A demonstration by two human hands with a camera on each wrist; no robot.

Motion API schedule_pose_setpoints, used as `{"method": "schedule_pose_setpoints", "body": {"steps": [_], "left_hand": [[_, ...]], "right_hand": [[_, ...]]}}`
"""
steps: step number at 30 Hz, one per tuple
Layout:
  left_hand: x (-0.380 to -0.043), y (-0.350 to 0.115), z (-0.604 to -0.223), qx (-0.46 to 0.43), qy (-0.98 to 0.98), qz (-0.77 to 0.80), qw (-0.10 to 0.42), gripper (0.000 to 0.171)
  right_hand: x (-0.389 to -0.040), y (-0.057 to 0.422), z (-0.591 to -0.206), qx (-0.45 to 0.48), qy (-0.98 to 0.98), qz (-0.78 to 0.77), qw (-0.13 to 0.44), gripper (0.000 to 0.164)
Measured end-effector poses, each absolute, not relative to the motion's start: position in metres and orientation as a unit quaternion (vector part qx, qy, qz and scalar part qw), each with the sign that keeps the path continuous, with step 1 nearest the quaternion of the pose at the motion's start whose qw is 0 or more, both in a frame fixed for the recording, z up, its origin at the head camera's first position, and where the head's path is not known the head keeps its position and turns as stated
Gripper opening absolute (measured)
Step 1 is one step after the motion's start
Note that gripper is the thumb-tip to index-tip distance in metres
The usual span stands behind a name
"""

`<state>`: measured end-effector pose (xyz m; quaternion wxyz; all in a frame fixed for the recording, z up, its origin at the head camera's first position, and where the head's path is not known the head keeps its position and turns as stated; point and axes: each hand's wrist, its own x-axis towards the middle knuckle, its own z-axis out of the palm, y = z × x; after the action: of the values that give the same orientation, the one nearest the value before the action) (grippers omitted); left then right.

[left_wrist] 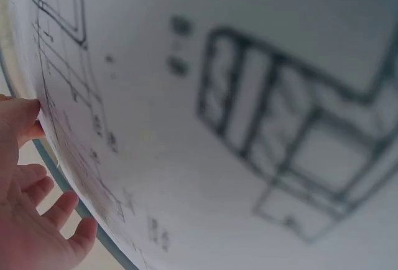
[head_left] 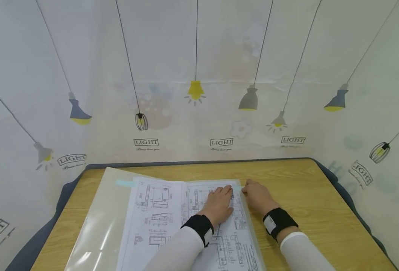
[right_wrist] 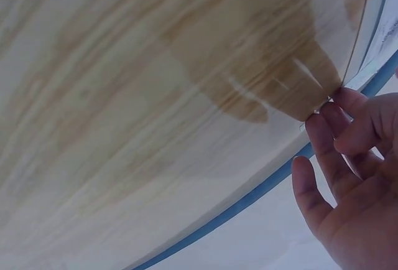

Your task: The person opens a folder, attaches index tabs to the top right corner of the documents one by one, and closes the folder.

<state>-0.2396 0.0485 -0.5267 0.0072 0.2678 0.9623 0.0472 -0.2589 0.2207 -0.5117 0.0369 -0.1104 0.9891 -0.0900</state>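
A large sheet of printed technical drawings (head_left: 177,226), creased down the middle, lies over a pale glossy board (head_left: 97,218). My left hand (head_left: 218,205) rests on the sheet near its upper right corner, fingers extended. In the left wrist view, the left hand (left_wrist: 37,208) shows at the sheet's far edge. A pale blue-green tape strip (head_left: 237,188) crosses the sheet's right edge. My right hand (head_left: 258,195) pinches at the strip's outer end with bent fingers. In the right wrist view, the right hand (right_wrist: 354,170) has its fingertips close together at the tabletop beside the board.
A second pale tape strip (head_left: 125,183) joins the sheet's upper left corner to the board. Underneath is a wood-grain table (head_left: 307,195) with a dark blue-grey border (head_left: 334,184). A wall covering (head_left: 199,49) printed with hanging lamps encloses the back and sides.
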Motion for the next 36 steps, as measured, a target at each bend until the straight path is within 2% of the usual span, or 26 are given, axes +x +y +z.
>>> {"method": "schedule_pose_setpoints", "body": {"steps": [10,22,27,36], "left_hand": [[-0.251,0.061,-0.54,0.27,0.961,0.048,0.038,0.061],[-0.249,0.061,-0.541,0.256,0.963,0.065,0.045,0.062],[-0.249,0.064,-0.544,0.251,0.966,0.055,0.032,0.062],[-0.249,0.063,-0.546,0.254,0.966,0.047,0.023,0.062]], "right_hand": [[-0.263,0.22,-0.514,-0.13,0.988,-0.077,0.025,0.025],[-0.258,0.22,-0.514,-0.133,0.989,-0.064,0.025,0.028],[-0.257,0.219,-0.518,-0.142,0.988,-0.055,0.017,0.029],[-0.252,0.23,-0.518,-0.125,0.992,0.001,-0.035,0.011]]}}
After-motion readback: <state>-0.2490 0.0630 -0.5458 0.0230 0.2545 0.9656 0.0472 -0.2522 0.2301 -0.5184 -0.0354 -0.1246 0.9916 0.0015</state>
